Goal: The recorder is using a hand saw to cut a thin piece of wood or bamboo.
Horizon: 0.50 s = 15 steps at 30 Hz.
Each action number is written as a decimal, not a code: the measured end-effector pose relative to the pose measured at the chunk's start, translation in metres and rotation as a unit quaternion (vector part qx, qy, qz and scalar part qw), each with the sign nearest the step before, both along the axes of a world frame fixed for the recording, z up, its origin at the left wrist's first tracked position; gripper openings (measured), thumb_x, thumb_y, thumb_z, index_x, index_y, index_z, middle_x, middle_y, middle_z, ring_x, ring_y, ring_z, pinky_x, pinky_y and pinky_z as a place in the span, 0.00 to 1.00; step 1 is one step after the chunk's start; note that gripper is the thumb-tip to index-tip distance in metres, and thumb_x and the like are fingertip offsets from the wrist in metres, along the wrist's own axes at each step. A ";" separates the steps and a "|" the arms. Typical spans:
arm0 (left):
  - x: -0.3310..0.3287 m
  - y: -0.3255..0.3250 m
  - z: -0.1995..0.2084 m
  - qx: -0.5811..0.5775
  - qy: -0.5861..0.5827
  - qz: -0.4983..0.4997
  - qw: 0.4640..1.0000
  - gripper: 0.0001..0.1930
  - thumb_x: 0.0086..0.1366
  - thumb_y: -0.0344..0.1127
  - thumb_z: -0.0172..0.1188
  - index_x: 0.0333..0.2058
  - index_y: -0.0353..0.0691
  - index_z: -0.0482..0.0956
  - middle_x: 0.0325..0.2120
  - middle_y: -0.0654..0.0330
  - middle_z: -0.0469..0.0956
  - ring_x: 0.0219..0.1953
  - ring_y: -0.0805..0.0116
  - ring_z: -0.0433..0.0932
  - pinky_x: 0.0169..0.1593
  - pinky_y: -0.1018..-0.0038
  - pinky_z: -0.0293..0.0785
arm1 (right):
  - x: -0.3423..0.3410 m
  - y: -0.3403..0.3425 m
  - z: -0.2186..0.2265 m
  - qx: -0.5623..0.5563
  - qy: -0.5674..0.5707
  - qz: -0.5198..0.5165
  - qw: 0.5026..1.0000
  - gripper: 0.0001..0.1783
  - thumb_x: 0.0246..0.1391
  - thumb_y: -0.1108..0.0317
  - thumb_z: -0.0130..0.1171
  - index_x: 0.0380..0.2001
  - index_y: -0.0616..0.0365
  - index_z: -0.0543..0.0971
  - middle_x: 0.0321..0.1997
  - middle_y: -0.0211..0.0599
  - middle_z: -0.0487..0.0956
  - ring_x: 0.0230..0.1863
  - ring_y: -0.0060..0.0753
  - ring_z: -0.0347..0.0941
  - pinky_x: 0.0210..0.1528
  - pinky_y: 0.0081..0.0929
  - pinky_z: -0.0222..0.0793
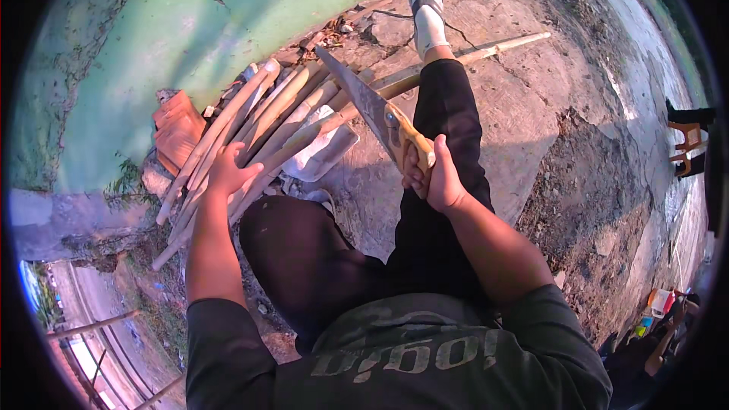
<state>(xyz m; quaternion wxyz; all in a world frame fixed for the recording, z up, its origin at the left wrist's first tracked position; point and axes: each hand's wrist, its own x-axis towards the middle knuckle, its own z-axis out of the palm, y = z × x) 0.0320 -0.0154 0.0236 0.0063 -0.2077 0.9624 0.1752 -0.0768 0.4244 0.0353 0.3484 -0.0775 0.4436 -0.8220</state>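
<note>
Cracked concrete ground [509, 114] spreads before you, green wall [250, 0] beyond. Wooden poles [241, 106] lie piled near wall; one long pole [505, 46] passes under your right leg [448, 121]. Terracotta roof tiles [178, 133] just left of pile. Handsaw [362, 99] before you, blade slanting up-left. Your right hand [439, 182] wraps its wooden handle [416, 140]; left hand [228, 173], fingers spread, over poles, contact unclear.

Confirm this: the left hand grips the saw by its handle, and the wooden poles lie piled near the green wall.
Wrong hand: in the head view, the right hand grips the saw by its handle. The wooden poles do lie piled near the green wall.
</note>
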 end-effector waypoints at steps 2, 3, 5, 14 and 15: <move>-0.013 0.012 0.037 0.073 0.041 0.051 0.995 0.33 0.50 0.49 0.74 0.52 0.40 0.75 0.43 0.53 0.77 0.45 0.60 0.78 0.49 0.67 0.75 | -0.004 0.002 -0.003 -0.004 -0.039 -0.004 0.999 0.36 0.62 0.26 0.30 0.27 0.50 0.65 0.17 0.24 0.60 0.18 0.23 0.56 0.30 0.27 0.61; -0.020 0.023 0.057 0.102 0.076 0.057 0.990 0.31 0.52 0.48 0.73 0.52 0.39 0.75 0.41 0.54 0.78 0.44 0.64 0.77 0.48 0.69 0.75 | -0.005 0.003 -0.002 -0.013 -0.045 -0.009 0.999 0.36 0.62 0.26 0.29 0.27 0.49 0.66 0.17 0.24 0.60 0.18 0.23 0.56 0.30 0.27 0.61; -0.033 0.055 0.094 0.139 0.150 0.055 0.977 0.26 0.56 0.46 0.71 0.49 0.38 0.77 0.38 0.57 0.79 0.39 0.70 0.77 0.45 0.73 0.75 | -0.007 0.004 0.003 -0.021 -0.058 -0.020 0.998 0.36 0.61 0.25 0.28 0.27 0.48 0.66 0.17 0.23 0.60 0.18 0.23 0.56 0.30 0.28 0.62; -0.048 0.122 0.049 0.225 0.224 0.035 0.948 0.17 0.59 0.43 0.70 0.39 0.38 0.80 0.28 0.61 0.80 0.29 0.74 0.77 0.36 0.74 0.74 | -0.002 0.007 0.006 -0.037 -0.071 -0.022 0.997 0.37 0.59 0.23 0.29 0.27 0.48 0.65 0.15 0.23 0.58 0.17 0.24 0.57 0.28 0.29 0.64; -0.050 0.121 0.046 0.254 0.214 0.032 0.943 0.16 0.59 0.42 0.69 0.39 0.38 0.80 0.27 0.61 0.80 0.29 0.75 0.77 0.35 0.74 0.74 | -0.001 0.008 0.007 -0.037 -0.071 -0.019 0.997 0.37 0.59 0.23 0.29 0.27 0.48 0.65 0.15 0.23 0.58 0.17 0.24 0.57 0.28 0.29 0.64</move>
